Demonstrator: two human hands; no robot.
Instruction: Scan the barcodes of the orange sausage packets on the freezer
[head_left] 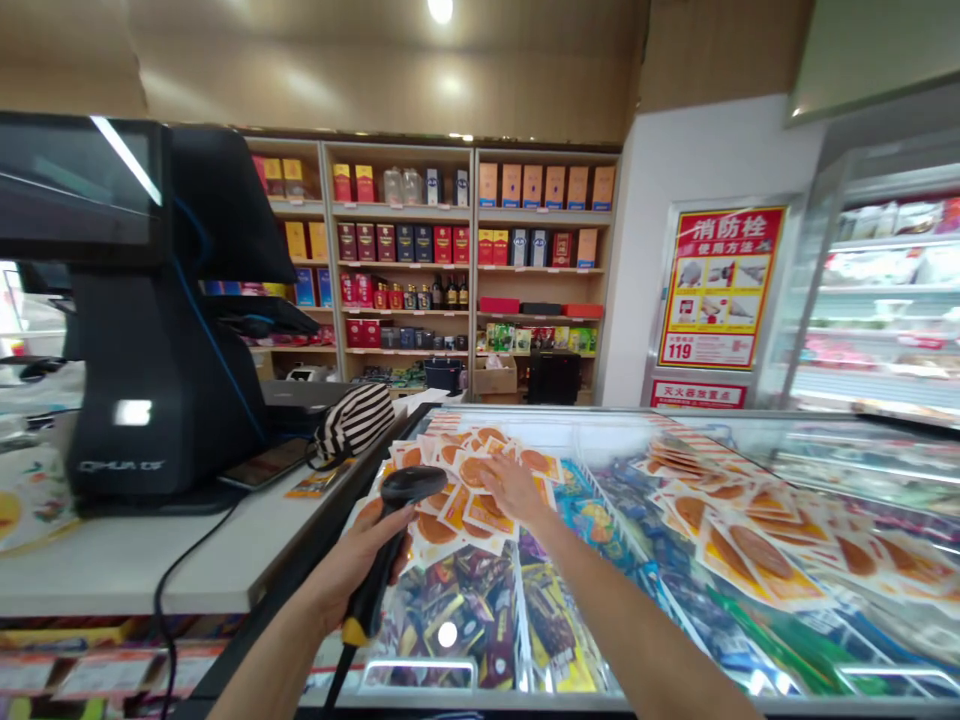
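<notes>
My left hand [369, 548] is wrapped round the handle of a black barcode scanner [409, 487] with yellow at its base and a cable running down. The scanner head sits over a spread pile of flat, white-edged packets [439, 528], each with a round orange-brown piece showing. On the same pile rests my right hand [514, 488], fingers stretched out over the packets and touching them. The pile lies on the glass lid of a chest freezer [420, 690]. Farther right on the glass is a second, fanned-out group of similar packets [772, 545].
On the left counter [225, 560] stand a black checkout terminal [150, 370], a striped pouch [356, 420] and a phone [270, 463]. Wrapped frozen goods [450, 610] show through the glass. Shelves of boxes [405, 245] line the back wall, beside a red fire-hydrant poster [721, 290].
</notes>
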